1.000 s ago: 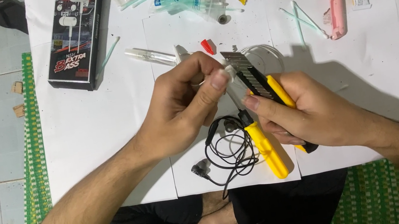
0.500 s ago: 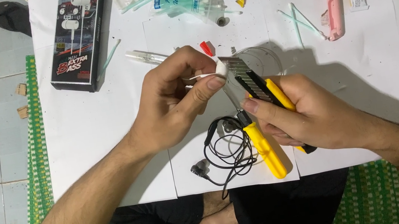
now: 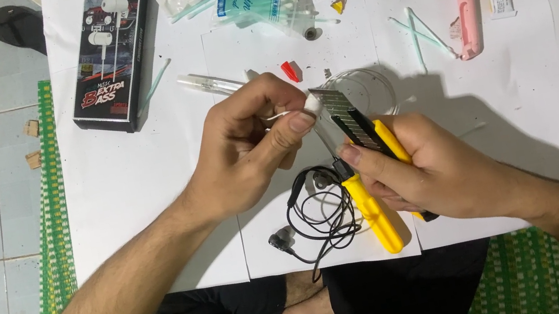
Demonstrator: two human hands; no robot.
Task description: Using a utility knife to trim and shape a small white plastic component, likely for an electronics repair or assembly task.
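Earbud (image 3: 313, 103) is pinched in the left hand (image 3: 248, 147), so the right hand's (image 3: 438, 169) gripped knife (image 3: 353, 126) blade can be steadied against it.

The knife (image 3: 384, 155) has a yellow body and a dark, ridged blade. Just left of it, the earbud (image 3: 313, 104) is white. Below the knife, the cable (image 3: 318, 210) is black, beside 1 more yellow handle (image 3: 372, 213). Far above-left, the box (image 3: 110, 53) is black with red and white print. Right of the knife, the lighter (image 3: 467, 8) is pink. The mat (image 3: 49, 216) is green-and-white striped.
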